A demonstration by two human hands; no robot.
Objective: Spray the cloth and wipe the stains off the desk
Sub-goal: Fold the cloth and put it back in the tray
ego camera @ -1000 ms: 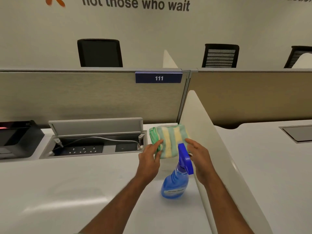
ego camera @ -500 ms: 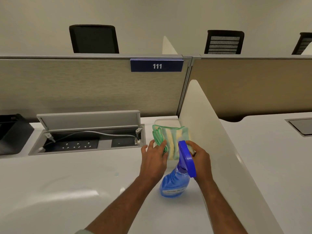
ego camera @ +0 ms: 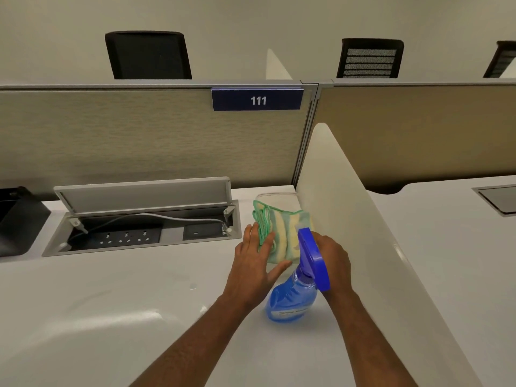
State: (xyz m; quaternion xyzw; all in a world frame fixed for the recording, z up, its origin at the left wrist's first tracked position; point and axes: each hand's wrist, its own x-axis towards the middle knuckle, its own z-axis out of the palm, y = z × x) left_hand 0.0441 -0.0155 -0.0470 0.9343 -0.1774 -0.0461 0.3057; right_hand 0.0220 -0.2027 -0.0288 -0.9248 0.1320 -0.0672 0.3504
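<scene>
A green and yellow striped cloth [ego camera: 282, 233] is held between both hands just above the white desk [ego camera: 111, 317], near its back right corner. My left hand [ego camera: 251, 263] lies over the cloth's left and lower part with the fingers spread. My right hand [ego camera: 335, 258] grips the cloth's right side, partly hidden behind the sprayer head. A blue spray bottle [ego camera: 290, 300] stands upright on the desk between my wrists, with neither hand on it. A small wet spot [ego camera: 192, 286] marks the desk to the left of my left hand.
An open cable box [ego camera: 139, 233] with sockets and a raised lid [ego camera: 142, 195] is sunk into the desk at back left. A white divider [ego camera: 349, 219] runs along the right. A clear tray [ego camera: 276, 195] sits behind the cloth. A black object [ego camera: 16, 222] is at far left.
Both hands brought the cloth lower and nearer, close to the sprayer head. My left hand slid further over the cloth. The bottle has not moved.
</scene>
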